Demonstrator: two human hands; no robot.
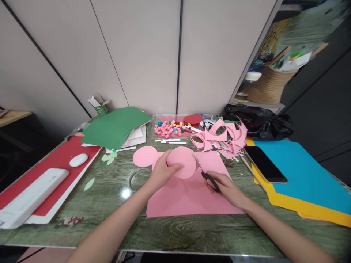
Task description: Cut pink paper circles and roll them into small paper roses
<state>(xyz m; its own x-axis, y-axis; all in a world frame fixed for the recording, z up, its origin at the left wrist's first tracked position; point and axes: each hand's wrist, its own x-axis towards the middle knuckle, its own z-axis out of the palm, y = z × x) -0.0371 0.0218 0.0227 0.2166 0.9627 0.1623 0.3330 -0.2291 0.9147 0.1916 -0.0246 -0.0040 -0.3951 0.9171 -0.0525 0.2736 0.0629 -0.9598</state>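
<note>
My left hand (163,170) pinches a round pink paper circle (184,164) by its left edge, thumb on top. In my right hand (221,184) is a pair of scissors (201,167) with dark handles, its blades pointing up and left at the circle's right edge. Whether the blades touch the paper I cannot tell. Beneath both hands lies a large pink paper sheet (178,202) on the green table. Another pink circle (144,156) rests at the sheet's upper left corner, above a roll of tape (133,180).
Pink offcuts (219,131), markers (171,141) and small pink pieces (167,128) lie behind the sheet. Green paper (117,126), red paper (59,179) and a white device (34,197) are leftward. A phone (265,164) sits on blue paper (309,175) at right.
</note>
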